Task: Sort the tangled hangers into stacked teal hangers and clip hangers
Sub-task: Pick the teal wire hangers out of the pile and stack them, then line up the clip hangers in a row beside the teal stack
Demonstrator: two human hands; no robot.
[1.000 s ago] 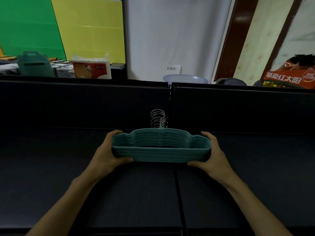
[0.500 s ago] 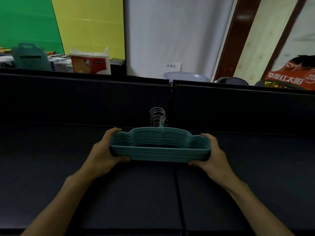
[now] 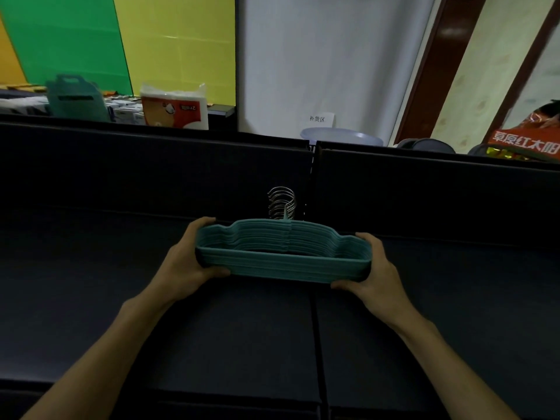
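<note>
L grip & R grip clasp teal hangers, dark table, yellow wall

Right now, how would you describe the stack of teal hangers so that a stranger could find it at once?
Look at the dark work surface in front of the black back panels. Near its middle, just before the seam between the panels, the left hand and right hand grip a neat stack of teal flocked hangers by its ends. It alone is teal there, with bunched silver metal hooks on top.
</note>
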